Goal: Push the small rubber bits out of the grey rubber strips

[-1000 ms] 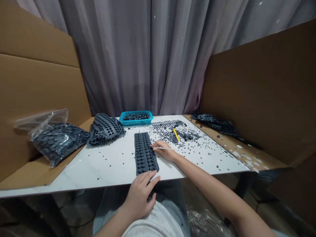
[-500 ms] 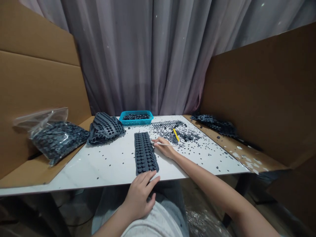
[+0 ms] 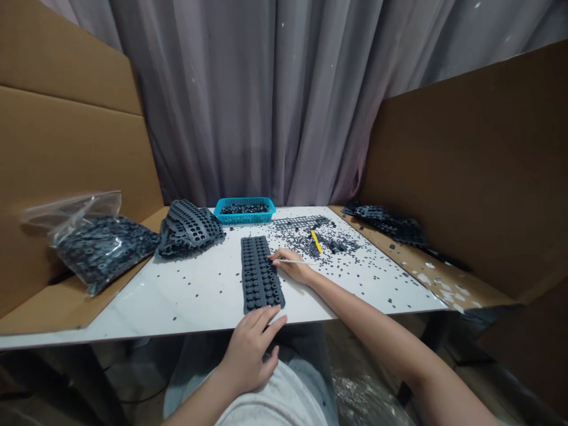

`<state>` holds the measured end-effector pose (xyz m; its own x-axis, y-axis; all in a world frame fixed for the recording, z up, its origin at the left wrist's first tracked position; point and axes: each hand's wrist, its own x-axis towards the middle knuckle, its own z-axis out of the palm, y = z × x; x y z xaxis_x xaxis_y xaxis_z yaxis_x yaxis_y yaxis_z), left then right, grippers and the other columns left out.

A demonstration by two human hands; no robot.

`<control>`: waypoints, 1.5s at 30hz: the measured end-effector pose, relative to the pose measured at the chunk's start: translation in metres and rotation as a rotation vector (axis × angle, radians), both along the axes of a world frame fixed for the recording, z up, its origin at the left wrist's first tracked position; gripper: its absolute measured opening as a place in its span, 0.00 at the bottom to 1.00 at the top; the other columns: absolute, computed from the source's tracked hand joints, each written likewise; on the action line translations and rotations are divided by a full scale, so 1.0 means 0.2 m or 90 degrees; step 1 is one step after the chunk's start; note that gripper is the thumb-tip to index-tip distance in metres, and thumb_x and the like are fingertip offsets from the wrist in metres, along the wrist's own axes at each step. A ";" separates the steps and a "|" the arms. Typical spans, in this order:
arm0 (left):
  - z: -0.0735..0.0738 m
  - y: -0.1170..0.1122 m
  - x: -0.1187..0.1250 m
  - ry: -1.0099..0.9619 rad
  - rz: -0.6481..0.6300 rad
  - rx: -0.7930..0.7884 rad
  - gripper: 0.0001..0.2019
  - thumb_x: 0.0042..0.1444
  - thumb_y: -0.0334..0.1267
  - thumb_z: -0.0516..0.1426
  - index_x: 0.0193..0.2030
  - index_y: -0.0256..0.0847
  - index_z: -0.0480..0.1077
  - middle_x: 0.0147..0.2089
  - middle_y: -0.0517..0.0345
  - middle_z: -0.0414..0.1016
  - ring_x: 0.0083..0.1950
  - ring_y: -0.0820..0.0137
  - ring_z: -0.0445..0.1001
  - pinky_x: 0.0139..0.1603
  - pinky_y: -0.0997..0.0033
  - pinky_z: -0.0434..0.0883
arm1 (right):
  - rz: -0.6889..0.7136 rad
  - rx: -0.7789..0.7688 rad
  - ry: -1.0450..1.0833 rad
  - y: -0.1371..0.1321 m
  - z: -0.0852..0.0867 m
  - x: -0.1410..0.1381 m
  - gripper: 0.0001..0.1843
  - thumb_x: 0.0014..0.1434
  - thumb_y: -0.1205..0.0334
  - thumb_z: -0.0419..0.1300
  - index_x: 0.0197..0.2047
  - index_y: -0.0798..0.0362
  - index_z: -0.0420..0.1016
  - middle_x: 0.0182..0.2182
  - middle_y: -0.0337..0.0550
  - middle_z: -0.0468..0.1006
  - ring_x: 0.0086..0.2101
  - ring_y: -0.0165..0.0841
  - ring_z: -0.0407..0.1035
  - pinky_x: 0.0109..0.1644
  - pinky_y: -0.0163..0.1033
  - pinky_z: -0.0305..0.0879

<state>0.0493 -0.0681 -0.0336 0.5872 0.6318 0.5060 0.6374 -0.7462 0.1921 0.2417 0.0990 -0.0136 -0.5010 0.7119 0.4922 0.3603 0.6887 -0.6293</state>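
Observation:
A dark rubber sheet [image 3: 261, 275] with rows of raised round knobs lies lengthwise before me on the white table. My left hand [image 3: 255, 340] rests its fingertips on the sheet's near end, fingers stretched and apart. At the sheet's right side, my right hand [image 3: 290, 264] pinches a thin white stick [image 3: 296, 261], whose rear end points right. The stick's tip is by the right-hand rows of knobs; whether it touches them is too small to tell. Many small black bits [image 3: 302, 242] are scattered beyond my right hand, around a yellow strip [image 3: 316, 241].
A blue basket [image 3: 244, 218] of black pieces stands at the back. Left of it are a heap of perforated sheets [image 3: 189, 229] and a clear bag [image 3: 104, 248] of black parts. More dark sheets [image 3: 386, 225] lie at right. Cardboard walls [image 3: 465, 177] flank the table.
My right hand has shifted slightly left with the stick, its fingertips now over the sheet's right edge. My left hand stays at the near end.

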 end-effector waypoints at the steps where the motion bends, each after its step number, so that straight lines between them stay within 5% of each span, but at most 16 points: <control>1: 0.00 0.00 0.00 0.000 0.000 -0.001 0.27 0.48 0.31 0.53 0.58 0.43 0.63 0.61 0.50 0.64 0.58 0.58 0.64 0.56 0.55 0.65 | -0.009 0.017 -0.016 0.01 0.00 0.00 0.10 0.61 0.54 0.54 0.36 0.50 0.70 0.41 0.45 0.78 0.42 0.39 0.70 0.47 0.46 0.62; 8: 0.01 0.00 0.00 0.003 0.002 0.003 0.27 0.48 0.30 0.53 0.58 0.43 0.63 0.61 0.51 0.64 0.58 0.59 0.65 0.56 0.56 0.66 | -0.051 0.066 -0.052 0.06 0.00 -0.02 0.08 0.62 0.58 0.52 0.36 0.51 0.68 0.40 0.45 0.78 0.40 0.37 0.69 0.45 0.43 0.61; 15: 0.00 0.00 0.00 0.004 -0.003 0.005 0.27 0.49 0.31 0.53 0.58 0.42 0.62 0.61 0.50 0.64 0.58 0.58 0.64 0.56 0.55 0.66 | -0.189 0.035 0.038 0.10 -0.01 0.01 0.12 0.62 0.53 0.49 0.33 0.51 0.65 0.31 0.43 0.75 0.32 0.36 0.68 0.37 0.40 0.62; 25: 0.01 0.00 0.00 -0.007 -0.002 0.002 0.27 0.48 0.30 0.53 0.58 0.43 0.63 0.60 0.50 0.64 0.57 0.58 0.65 0.56 0.55 0.66 | 0.048 -0.070 0.103 0.08 -0.02 -0.03 0.16 0.59 0.47 0.55 0.33 0.52 0.68 0.38 0.48 0.78 0.45 0.39 0.71 0.47 0.46 0.64; 34: 0.00 0.00 0.00 0.000 -0.002 0.004 0.27 0.48 0.30 0.53 0.58 0.43 0.63 0.61 0.51 0.64 0.58 0.58 0.64 0.56 0.55 0.66 | 0.050 -0.049 0.085 0.05 0.00 -0.03 0.13 0.60 0.50 0.55 0.33 0.51 0.68 0.38 0.47 0.78 0.45 0.39 0.71 0.46 0.47 0.64; 45: 0.00 0.00 0.00 0.003 -0.005 -0.005 0.27 0.48 0.30 0.53 0.58 0.43 0.62 0.61 0.51 0.63 0.58 0.58 0.64 0.57 0.55 0.65 | -0.043 0.083 -0.092 0.07 0.01 -0.02 0.05 0.61 0.60 0.53 0.36 0.51 0.67 0.42 0.47 0.78 0.42 0.38 0.70 0.46 0.43 0.61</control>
